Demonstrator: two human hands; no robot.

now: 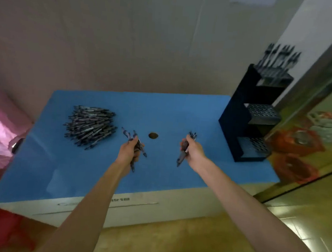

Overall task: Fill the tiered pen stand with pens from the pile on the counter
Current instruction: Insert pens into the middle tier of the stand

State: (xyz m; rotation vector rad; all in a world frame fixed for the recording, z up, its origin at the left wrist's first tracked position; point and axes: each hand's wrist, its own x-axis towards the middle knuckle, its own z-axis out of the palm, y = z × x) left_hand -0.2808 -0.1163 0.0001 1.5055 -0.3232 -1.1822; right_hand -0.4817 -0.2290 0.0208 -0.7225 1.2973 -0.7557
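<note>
The tall black tiered pen stand (248, 116), a stepped plastic rack with perforated trays, stood at the far right corner of the blue-topped table (99, 172). Its top tier already held a tight cluster of dark pens (277, 61) standing upright. The middle tray and the lowest tray showed only their rows of holes, so as far as I could judge the job was roughly a third done, with two tiers left to fill.

The big heap of dark slim pens (89, 127) lay on the left half of the table, well apart from the stand, and it looked barely thinned; there was plenty to carry over. The pens themselves were thin, dark-barrelled and all alike, too blurred for me to tell caps from clips.

My left hand (129, 152) was over the table just right of the heap, its grip clenched around a small splayed bunch of pens (136, 145) that fanned out above and below my fist. My right hand (192, 151) was nearer the stand, its grip wrapped round a second little bundle of pens (185, 150), tips pointing down toward me.

Between my hands a small dark round hole (153, 135) marked the blue surface. Beyond the table's right edge ran a glossy floor (302, 218).
</note>
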